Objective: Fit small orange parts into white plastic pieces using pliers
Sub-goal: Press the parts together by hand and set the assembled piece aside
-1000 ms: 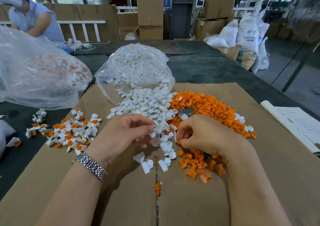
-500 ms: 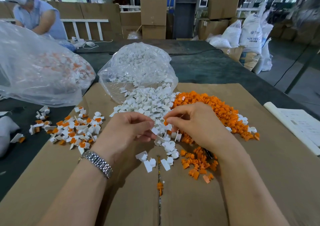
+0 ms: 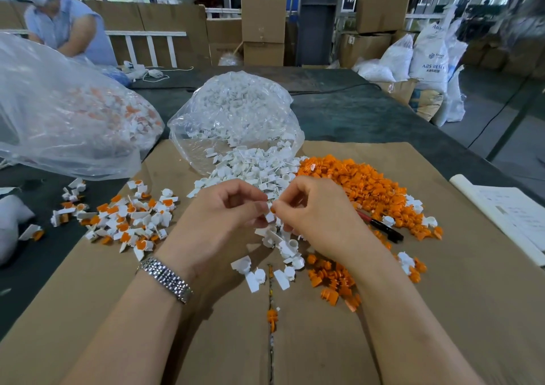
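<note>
The left hand (image 3: 224, 216) and the right hand (image 3: 312, 216) are meeting over the middle of the cardboard (image 3: 442, 311). The left fingers are curling in and pinching a small white piece (image 3: 269, 216). The right thumb and finger are pinching together just beside it, on a tiny orange part (image 3: 273, 209) that is touching the white piece — most of it is hiding behind the fingertips.

The white pile (image 3: 253, 169) is lying just past the hands, spilling out of a clear bag (image 3: 236, 113). The orange pile (image 3: 362, 184) is sitting right beside it, on the right. The pliers (image 3: 383, 229) are lying flat on the cardboard by the right wrist, with no hand on them — the tip end is hiding behind the hand.

A bunch of done pieces (image 3: 129, 219), white with orange inside, is lying to the left. A bigger bag (image 3: 59, 119) is resting behind them. A watch (image 3: 166, 280) is sitting on the left wrist. Another person (image 3: 67, 27) is sitting far off at the back left.
</note>
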Motion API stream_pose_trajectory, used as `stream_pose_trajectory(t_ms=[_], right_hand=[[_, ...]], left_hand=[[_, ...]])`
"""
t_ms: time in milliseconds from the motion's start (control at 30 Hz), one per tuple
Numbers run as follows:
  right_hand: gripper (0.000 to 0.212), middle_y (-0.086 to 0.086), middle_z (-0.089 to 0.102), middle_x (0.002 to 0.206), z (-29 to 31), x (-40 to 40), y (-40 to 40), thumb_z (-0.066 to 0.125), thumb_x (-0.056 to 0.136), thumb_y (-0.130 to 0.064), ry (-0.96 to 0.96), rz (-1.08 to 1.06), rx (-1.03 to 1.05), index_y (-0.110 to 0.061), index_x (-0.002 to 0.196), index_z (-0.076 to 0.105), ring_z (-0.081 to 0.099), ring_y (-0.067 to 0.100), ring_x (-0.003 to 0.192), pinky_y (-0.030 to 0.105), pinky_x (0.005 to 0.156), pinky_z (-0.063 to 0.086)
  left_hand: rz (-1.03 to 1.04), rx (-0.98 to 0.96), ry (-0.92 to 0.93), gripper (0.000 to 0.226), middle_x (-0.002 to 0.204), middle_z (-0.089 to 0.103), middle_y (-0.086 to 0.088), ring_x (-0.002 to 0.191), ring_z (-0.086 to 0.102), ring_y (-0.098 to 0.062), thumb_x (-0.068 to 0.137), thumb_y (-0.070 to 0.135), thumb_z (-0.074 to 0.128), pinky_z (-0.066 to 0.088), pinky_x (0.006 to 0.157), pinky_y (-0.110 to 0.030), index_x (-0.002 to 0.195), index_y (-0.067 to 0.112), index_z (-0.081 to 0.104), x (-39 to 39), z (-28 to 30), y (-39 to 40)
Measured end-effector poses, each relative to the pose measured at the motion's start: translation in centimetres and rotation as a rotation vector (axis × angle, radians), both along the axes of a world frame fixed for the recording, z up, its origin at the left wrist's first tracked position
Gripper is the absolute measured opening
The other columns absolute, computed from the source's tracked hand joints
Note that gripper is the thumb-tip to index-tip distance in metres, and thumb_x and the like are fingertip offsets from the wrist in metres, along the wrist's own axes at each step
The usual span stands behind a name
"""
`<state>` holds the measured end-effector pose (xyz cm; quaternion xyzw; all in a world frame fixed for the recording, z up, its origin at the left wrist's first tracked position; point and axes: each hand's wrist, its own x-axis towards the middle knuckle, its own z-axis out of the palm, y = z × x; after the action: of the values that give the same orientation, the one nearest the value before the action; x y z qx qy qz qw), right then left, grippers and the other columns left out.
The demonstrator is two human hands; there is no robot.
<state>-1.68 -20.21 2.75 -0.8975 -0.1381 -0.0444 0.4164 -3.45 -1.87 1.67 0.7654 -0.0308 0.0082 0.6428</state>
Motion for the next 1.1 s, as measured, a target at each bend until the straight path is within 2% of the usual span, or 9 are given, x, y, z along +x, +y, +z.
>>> stream_pose_trajectory(t_ms=[100,167,300,367,500,633,733,867,1100], right_hand=[[0.013,-0.002,0.072,0.067,0.2,0.0,-0.1,0.071,0.092,-0.025,0.042,-0.029,0.172,-0.02,0.082,0.066,0.069,0.007,0.057,0.02,0.054,0.055],[0.012,0.0,0.072,0.063,0.4,-0.1,-0.2,0.071,0.094,-0.024,0.105,-0.002,0.27,-0.016,0.086,0.067,0.069,0.009,0.054,0.015,0.051,0.051],[0.019,0.008,0.074,0.07,0.7,-0.1,-0.6,0.074,0.093,-0.028,0.205,0.101,0.432,-0.009,0.091,0.07,0.073,0.018,0.063,0.026,0.063,0.06],[0.02,0.009,0.074,0.073,0.7,0.0,-0.7,0.074,0.092,-0.027,0.214,0.134,0.458,-0.008,0.091,0.07,0.073,0.02,0.067,0.029,0.066,0.062],[0.02,0.01,0.074,0.076,0.5,0.1,-0.6,0.075,0.092,-0.024,0.246,0.168,0.525,-0.005,0.091,0.068,0.072,0.022,0.065,0.027,0.062,0.059],[0.029,0.006,0.074,0.079,0.7,0.3,-1.1,0.076,0.088,-0.034,0.292,0.2,0.58,-0.009,0.101,0.068,0.071,0.022,0.068,0.029,0.065,0.06],[0.025,0.002,0.073,0.082,0.8,0.5,-1.7,0.071,0.092,-0.032,0.308,0.253,0.586,-0.017,0.113,0.072,0.071,0.022,0.073,0.03,0.071,0.059],[0.023,0.003,0.073,0.084,0.7,0.5,-1.9,0.073,0.091,-0.025,0.312,0.336,0.536,-0.022,0.114,0.076,0.07,0.021,0.076,0.033,0.079,0.06],[0.017,0.004,0.073,0.086,0.6,0.3,-1.7,0.072,0.093,-0.018,0.138,0.31,0.448,-0.018,0.109,0.077,0.069,0.016,0.072,0.026,0.073,0.058]], left_hand=[[-0.071,-0.016,0.017,0.023,0.093,0.079,-0.002,0.089,0.076,-0.014,0.081,0.017,0.083,0.057,0.079,-0.017,0.103,0.024,0.078,-0.2,0.4,0.1],[-0.108,-0.03,0.015,0.029,0.097,0.08,-0.002,0.095,0.075,-0.014,0.075,0.024,0.084,0.056,0.083,-0.016,0.103,0.029,0.079,-0.3,0.5,0.0],[-0.098,-0.131,-0.022,0.03,0.105,0.079,-0.005,0.101,0.075,-0.021,0.075,0.018,0.081,0.058,0.094,-0.03,0.104,0.026,0.08,0.1,0.3,0.1],[-0.105,-0.121,-0.05,0.03,0.106,0.078,-0.005,0.1,0.075,-0.021,0.079,0.011,0.08,0.059,0.092,-0.028,0.107,0.023,0.079,0.1,0.2,0.2],[-0.072,-0.061,-0.132,0.038,0.107,0.078,0.002,0.095,0.075,-0.015,0.085,-0.004,0.075,0.058,0.083,-0.02,0.114,0.021,0.074,-0.1,0.1,-0.1],[-0.081,-0.134,-0.145,0.045,0.104,0.078,-0.001,0.088,0.073,-0.009,0.08,-0.002,0.077,0.057,0.081,-0.02,0.12,0.019,0.069,-0.2,0.4,-0.2],[-0.103,-0.205,-0.122,0.054,0.103,0.078,-0.005,0.085,0.074,-0.012,0.073,0.007,0.08,0.057,0.078,-0.019,0.124,0.018,0.066,-0.3,0.5,-0.2],[-0.119,-0.226,-0.105,0.057,0.104,0.077,-0.01,0.091,0.076,-0.023,0.072,0.011,0.081,0.058,0.081,-0.023,0.126,0.021,0.065,-0.1,0.4,0.1],[-0.14,-0.191,-0.136,0.056,0.106,0.077,-0.009,0.093,0.076,-0.024,0.076,0.01,0.08,0.058,0.083,-0.023,0.127,0.022,0.063,-0.2,0.5,0.3]])
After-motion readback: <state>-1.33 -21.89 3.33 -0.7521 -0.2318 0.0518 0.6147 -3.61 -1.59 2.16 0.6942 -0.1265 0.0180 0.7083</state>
